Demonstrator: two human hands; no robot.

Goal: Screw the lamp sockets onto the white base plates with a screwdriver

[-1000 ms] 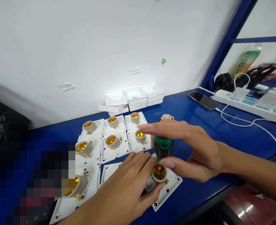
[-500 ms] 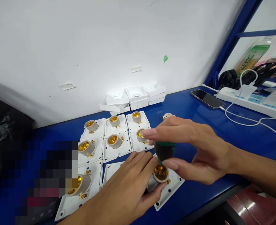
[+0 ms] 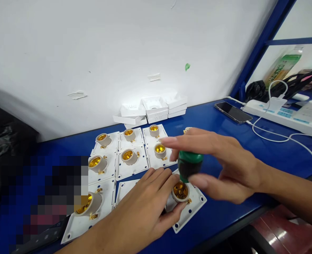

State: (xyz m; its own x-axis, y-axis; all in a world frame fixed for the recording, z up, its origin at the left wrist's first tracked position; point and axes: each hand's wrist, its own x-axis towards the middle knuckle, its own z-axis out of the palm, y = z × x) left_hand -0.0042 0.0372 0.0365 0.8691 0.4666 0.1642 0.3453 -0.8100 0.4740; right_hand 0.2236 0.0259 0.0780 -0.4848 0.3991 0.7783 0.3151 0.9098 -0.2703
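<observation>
My left hand (image 3: 153, 203) is closed around a lamp socket (image 3: 180, 191) with a brass-coloured threaded inside, which sits on a white square plate (image 3: 194, 208). Just above the socket, my right hand (image 3: 222, 165) grips a stubby screwdriver (image 3: 190, 165) by its green and black handle, between fingers and thumb. The handle points down into the socket; the tip cannot be made out. Under my left wrist another white plate (image 3: 125, 188) is partly hidden. Several plates with sockets, one of them a lamp socket (image 3: 129, 156), lie in rows behind and left of my hands.
White box-like covers (image 3: 156, 106) are stacked against the wall. A phone (image 3: 233, 112) with a cable lies by a power strip (image 3: 277, 111) at the right. A loose part (image 3: 188, 129) lies partly behind my right hand. Black plastic (image 3: 5, 134) is at the left.
My right hand has shifted slightly right with the screwdriver, and more of the green handle top shows. My left hand stays on the lamp socket.
</observation>
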